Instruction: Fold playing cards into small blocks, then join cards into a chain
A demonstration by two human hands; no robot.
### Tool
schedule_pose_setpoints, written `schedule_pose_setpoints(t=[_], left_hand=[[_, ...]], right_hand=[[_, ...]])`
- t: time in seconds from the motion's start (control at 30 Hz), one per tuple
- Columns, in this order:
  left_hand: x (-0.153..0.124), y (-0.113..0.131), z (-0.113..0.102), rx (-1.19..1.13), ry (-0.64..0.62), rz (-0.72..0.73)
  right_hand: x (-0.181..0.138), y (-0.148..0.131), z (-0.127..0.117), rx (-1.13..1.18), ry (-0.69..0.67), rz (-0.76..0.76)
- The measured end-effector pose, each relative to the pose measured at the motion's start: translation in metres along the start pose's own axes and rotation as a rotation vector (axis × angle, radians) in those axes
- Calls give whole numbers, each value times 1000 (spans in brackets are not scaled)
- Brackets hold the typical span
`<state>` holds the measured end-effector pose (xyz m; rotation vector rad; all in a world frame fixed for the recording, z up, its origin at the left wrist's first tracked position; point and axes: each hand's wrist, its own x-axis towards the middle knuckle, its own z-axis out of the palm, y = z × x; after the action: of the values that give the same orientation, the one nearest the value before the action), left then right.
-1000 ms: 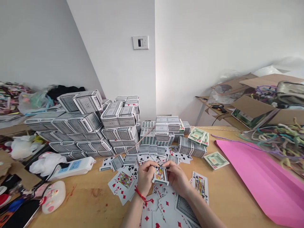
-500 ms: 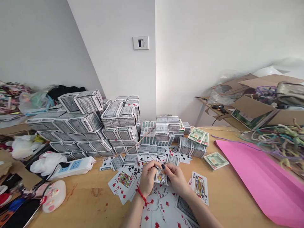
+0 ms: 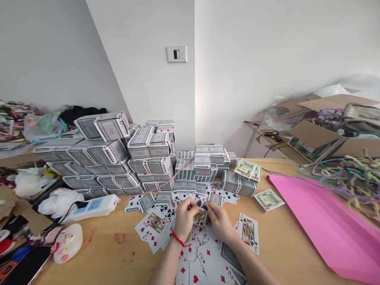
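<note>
Cards (image 3: 184,269) lie all over the middle of the bench (image 3: 118,249), reaching down to the near edge, some face up and some showing grey backs. Above them I see the left hand (image 3: 184,219) and the right hand (image 3: 220,223) close together, with a picture card (image 3: 200,218) between them. Both grips are narrow: the fingers and thumb of each hand pinch the card near its top end. The nails I can see are dark. A red string (image 3: 179,239) goes around the left wrist. One jack (image 3: 248,232) lies face up to the right of the right hand, and another jack (image 3: 156,223) lies to the left of the left hand.

Big piles of grey blocks (image 3: 97,152) stand along the far edge, highest toward the far left corner. A green box (image 3: 268,200) sits near the far right corner, beside a pink sheet (image 3: 326,233) by the right edge. Toward the left edge lies a white power strip (image 3: 95,208).
</note>
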<state>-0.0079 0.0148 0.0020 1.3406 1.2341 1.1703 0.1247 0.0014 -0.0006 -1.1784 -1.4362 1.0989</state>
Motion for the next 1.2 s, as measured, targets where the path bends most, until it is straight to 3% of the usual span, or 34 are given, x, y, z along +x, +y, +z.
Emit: schedule_pose_setpoints(t=[0.2,0.33,0.47,0.67,0.77,0.97,1.2], left_hand=[[2,0,-2,-82,-42,-58],[0,-2,0,37,107,3],[-2,-4,-1,94,214,60],[-1,-3,-6,212,84,166],[-1,-4,-7,260,34,205],[-3,-4,-2,293,-35,309],[-6,-2,-1,329,23,341]], right_hand=[[2,5,0,68,49,57],[4,12,3,142,50,122],[4,12,6,19,93,66],[4,5,1,66,7,88],[5,4,-3,104,50,123],[6,4,-6,542,84,343],[3,-8,-1,857,-234,474]])
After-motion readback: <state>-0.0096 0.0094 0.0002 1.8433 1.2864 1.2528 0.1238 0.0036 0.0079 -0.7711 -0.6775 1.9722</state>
